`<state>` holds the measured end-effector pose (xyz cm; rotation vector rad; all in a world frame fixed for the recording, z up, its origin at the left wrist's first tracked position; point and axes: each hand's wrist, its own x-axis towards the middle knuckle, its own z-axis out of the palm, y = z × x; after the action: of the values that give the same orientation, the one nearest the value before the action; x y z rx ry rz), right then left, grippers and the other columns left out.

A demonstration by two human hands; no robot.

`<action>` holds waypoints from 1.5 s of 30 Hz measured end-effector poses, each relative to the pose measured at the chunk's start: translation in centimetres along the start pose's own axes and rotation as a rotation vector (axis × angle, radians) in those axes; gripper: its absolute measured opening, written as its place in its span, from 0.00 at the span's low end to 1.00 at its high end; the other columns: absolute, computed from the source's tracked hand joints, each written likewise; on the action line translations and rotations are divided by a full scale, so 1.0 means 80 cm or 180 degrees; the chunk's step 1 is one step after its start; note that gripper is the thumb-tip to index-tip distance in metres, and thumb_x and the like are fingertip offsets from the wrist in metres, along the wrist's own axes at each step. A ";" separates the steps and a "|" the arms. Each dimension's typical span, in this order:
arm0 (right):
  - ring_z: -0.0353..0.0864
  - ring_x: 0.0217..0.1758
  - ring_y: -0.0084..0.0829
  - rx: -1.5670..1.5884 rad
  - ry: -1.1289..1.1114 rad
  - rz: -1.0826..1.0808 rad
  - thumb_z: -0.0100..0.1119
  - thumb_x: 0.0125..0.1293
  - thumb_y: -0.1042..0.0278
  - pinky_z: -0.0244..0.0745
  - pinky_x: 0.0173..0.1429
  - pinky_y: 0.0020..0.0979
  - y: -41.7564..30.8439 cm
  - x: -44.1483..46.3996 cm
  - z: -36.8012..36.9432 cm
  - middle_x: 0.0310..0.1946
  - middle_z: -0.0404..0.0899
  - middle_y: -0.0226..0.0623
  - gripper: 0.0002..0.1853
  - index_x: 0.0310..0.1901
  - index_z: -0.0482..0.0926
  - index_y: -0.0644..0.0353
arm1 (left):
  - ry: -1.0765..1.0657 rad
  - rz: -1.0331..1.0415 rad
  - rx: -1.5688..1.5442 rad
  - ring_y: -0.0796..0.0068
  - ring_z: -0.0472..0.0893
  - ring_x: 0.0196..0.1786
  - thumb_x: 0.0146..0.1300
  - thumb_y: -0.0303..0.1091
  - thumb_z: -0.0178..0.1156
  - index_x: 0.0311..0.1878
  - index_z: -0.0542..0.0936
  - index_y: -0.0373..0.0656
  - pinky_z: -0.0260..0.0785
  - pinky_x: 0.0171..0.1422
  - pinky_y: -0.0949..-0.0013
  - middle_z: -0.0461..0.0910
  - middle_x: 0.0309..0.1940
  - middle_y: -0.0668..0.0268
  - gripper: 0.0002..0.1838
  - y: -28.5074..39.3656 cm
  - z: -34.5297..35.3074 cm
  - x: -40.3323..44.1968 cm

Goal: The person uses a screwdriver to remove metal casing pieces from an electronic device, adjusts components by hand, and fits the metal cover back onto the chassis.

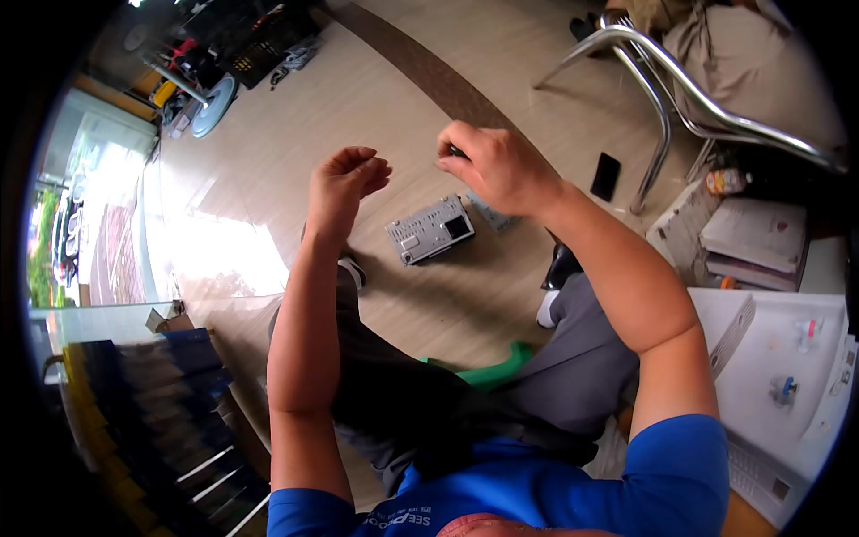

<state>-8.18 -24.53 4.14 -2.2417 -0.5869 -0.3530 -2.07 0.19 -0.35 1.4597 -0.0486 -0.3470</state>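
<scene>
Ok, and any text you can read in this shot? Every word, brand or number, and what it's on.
"SEE": white print on the blue shirt; the rest of that print is too blurred to read.
Metal unit on the floor: markings too small.
Bottle label: too blurred.
Top book cover: too small.
No numbers I can read.

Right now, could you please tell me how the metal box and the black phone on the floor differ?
The metal box is silvery grey, whereas the phone is black. The box is thick, while the phone is a thin slab. The box's top has holes and a pale label; the phone's face looks plain and dark. Both lie flat on the floor.
</scene>
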 end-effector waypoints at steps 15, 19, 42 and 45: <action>0.83 0.34 0.49 -0.0024 0.0225 0.0097 0.60 0.68 0.65 0.75 0.37 0.43 0.004 -0.003 -0.035 0.27 0.82 0.47 0.09 0.41 0.73 0.61 | -0.0329 0.0577 0.3758 0.56 0.86 0.36 0.57 0.28 0.61 0.37 0.87 0.38 0.77 0.44 0.60 0.85 0.30 0.51 0.08 -0.170 0.022 0.005; 0.84 0.36 0.49 -0.0027 0.0201 0.0028 0.59 0.69 0.64 0.76 0.40 0.45 0.004 -0.008 -0.048 0.30 0.83 0.48 0.09 0.41 0.74 0.60 | -0.0376 -0.0197 0.3276 0.56 0.86 0.36 0.56 0.28 0.61 0.37 0.87 0.39 0.78 0.45 0.59 0.85 0.30 0.52 0.09 -0.203 0.025 0.011; 0.86 0.33 0.49 -0.0190 0.0191 -0.0073 0.62 0.65 0.64 0.80 0.39 0.44 0.021 -0.019 -0.056 0.26 0.83 0.50 0.10 0.37 0.75 0.63 | -0.0452 0.0416 0.4197 0.46 0.84 0.41 0.51 0.27 0.59 0.34 0.86 0.39 0.74 0.49 0.50 0.84 0.34 0.48 0.09 -0.255 0.081 0.040; 0.86 0.36 0.47 -0.0239 0.0016 0.0014 0.58 0.67 0.65 0.80 0.43 0.44 0.018 -0.018 -0.063 0.29 0.84 0.51 0.09 0.39 0.77 0.63 | -0.0580 0.0371 0.4173 0.48 0.84 0.41 0.50 0.28 0.60 0.34 0.86 0.40 0.75 0.49 0.52 0.84 0.33 0.48 0.09 -0.257 0.077 0.044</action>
<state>-9.01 -29.64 5.94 -2.3130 -0.5747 -0.3841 -4.33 -8.08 -20.37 2.6930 -0.5965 -0.3598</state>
